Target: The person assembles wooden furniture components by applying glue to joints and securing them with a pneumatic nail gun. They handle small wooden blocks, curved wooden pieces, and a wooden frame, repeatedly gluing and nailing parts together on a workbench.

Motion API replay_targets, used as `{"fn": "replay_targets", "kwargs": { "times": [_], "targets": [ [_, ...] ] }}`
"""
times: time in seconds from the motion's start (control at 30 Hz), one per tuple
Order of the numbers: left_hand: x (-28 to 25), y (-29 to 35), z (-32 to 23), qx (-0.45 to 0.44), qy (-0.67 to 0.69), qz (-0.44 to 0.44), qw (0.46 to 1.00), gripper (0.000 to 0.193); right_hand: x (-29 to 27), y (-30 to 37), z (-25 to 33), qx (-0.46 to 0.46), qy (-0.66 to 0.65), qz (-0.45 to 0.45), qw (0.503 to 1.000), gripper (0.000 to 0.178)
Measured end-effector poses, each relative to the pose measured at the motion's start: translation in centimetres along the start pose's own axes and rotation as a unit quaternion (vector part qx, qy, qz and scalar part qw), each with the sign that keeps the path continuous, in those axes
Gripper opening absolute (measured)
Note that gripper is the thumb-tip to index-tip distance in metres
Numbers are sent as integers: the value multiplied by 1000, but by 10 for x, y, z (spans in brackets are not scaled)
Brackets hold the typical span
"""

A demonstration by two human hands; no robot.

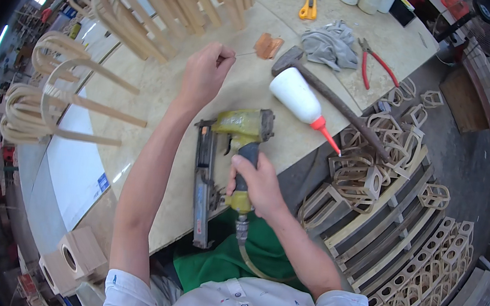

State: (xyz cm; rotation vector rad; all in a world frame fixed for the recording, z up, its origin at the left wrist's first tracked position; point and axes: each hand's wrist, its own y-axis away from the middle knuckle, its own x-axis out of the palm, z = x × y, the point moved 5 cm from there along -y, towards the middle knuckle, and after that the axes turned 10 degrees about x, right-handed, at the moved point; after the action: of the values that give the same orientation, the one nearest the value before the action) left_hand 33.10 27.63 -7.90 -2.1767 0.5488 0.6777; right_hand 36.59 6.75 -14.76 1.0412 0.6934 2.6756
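My right hand [258, 182] is wrapped round the black grip of a yellow-green pneumatic nail gun [239, 123], held upright over the near edge of the workbench. An air hose joins the bottom of its grip, and its long dark magazine stands on the left side. My left hand [208, 71] is closed over the bench, fingers curled in; whatever it may hold is hidden. Just ahead of it stand several bent wooden hoops [153, 6]. To its right lies a brown scrap [268, 45]. A white glue bottle [299, 97] with a red nozzle rests against a hammer [330, 96].
On the bench's far side are a yellow utility knife [309, 6], a grey rag [331, 44] and red-handled pliers [374, 64]. More bent hoops [90, 102] stand at left. Wooden frames [369, 179] are heaped on slats below the right edge. A white sheet [77, 164] lies left.
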Motion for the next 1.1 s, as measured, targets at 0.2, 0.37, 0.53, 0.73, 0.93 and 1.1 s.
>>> {"fn": "replay_targets", "kwargs": {
  "times": [0.2,0.37,0.53,0.73,0.93,1.1],
  "targets": [
    [-65,90,-54,153,-97,-49,982,16,0,-2,0,-12,14,2,1000,18],
    [-98,160,-78,151,-107,-85,979,19,-2,-4,-3,-19,45,-4,999,21],
    [-120,198,-100,154,-102,-116,976,19,-3,-4,1,-34,30,-12,999,21],
    [-141,226,-111,147,-104,-147,973,18,-8,-9,-1,-31,31,-3,999,23],
    [-151,235,-115,138,-110,-173,969,18,-8,-9,-1,-26,34,0,999,23],
    [-147,243,-104,106,-104,-164,975,19,-7,-10,-2,-24,26,6,999,22]
  ]
}}
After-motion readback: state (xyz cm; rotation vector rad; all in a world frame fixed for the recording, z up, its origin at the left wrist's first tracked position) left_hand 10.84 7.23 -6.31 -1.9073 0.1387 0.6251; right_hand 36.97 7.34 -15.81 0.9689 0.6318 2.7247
